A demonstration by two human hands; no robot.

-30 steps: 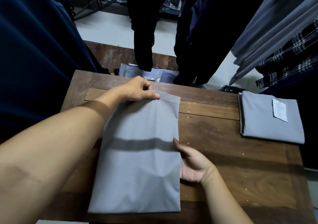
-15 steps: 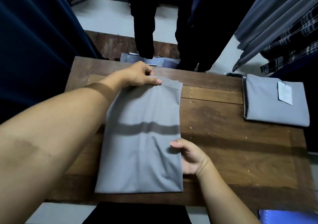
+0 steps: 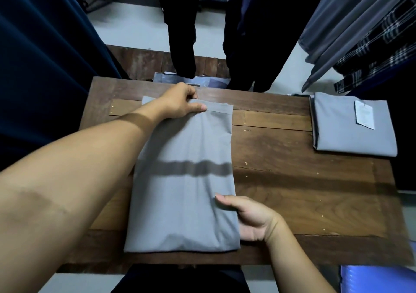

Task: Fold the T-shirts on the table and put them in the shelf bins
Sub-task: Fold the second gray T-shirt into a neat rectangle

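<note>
Dark navy hanging cloth (image 3: pixel 40 67) crowds the brown wooden surface (image 3: pixel 292 180) at nine o'clock. On the wood lies the long grey T-shirt (image 3: pixel 184 180), narrowed to a strip. The left hand (image 3: pixel 180 103) pinches its far hem at twelve o'clock, and the right hand (image 3: pixel 249 218) grips its side edge near four, thumb on top. I'd say the crosswise fold comes next: far hem brought squarely to the near edge. Bare wood lies open rightward, up to the folded grey tagged shirt (image 3: pixel 351 130) at two o'clock.
</note>
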